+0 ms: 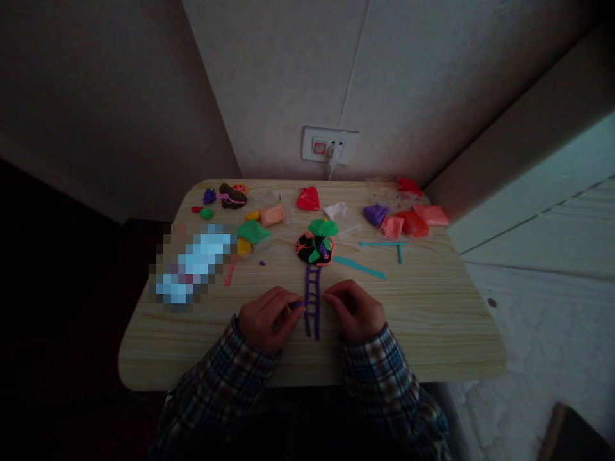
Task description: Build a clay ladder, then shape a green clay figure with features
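A small ladder (312,307) of purple modelling clay lies on the table, its rungs filling the upper part while the lower ends of the rails stand bare. Its top meets a black clay disc (304,251) with an orange edge, green leaves (323,227) and purple bits. My left hand (271,317) is closed left of the ladder, pinching a small purple clay piece (297,305) between thumb and forefinger. On the other side, my right hand (358,310) is pinched shut with its fingertips beside the right rail; whatever they hold is too small to tell.
Bagged clay lies along the back: red (307,198), purple (375,214), green (254,232) and peach (273,215). Teal strips (360,266) lie right of the disc. A blurred bright object (195,266) is at left. A plugged socket (330,145) is on the wall.
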Motion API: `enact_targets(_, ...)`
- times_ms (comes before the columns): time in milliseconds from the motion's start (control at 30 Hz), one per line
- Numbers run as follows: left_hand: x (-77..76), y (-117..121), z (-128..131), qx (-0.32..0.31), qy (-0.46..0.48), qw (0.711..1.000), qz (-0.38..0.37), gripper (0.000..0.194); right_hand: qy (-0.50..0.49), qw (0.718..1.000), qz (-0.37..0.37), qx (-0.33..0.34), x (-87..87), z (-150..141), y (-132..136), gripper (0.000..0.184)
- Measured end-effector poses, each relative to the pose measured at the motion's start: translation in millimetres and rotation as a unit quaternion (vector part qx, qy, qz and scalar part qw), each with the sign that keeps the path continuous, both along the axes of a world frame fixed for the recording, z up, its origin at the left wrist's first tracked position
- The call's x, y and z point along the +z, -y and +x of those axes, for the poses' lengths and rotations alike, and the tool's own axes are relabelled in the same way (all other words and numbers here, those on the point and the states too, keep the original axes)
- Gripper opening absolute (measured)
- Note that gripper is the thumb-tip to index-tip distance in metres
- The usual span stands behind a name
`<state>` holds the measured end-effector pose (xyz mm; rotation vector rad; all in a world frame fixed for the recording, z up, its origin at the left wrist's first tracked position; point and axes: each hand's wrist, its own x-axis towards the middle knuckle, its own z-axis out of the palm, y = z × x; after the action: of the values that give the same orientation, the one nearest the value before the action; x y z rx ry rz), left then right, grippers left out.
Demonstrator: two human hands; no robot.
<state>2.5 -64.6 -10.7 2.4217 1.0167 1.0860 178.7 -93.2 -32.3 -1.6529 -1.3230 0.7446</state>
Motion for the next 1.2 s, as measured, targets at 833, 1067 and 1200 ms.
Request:
enact_targets(833,0.0,0,2,-0.002,-0.001,1.000,0.011,0.014,0.170,0.979,0.106,0.046,-12.0,0,-9,0.014)
enact_targets(1067,-1.5,-1,1,-0.001,-0.006,1.000,0.014,0.014,0.227,0.963,0.126,0.065,-13.2,-1,-9,0.023)
enact_targets(1200,-2.9,-1,1,0.002,-0.011,1.000,0.016,0.015,0.288,0.944,0.138,0.085,-12.5,-2,-11,0.024)
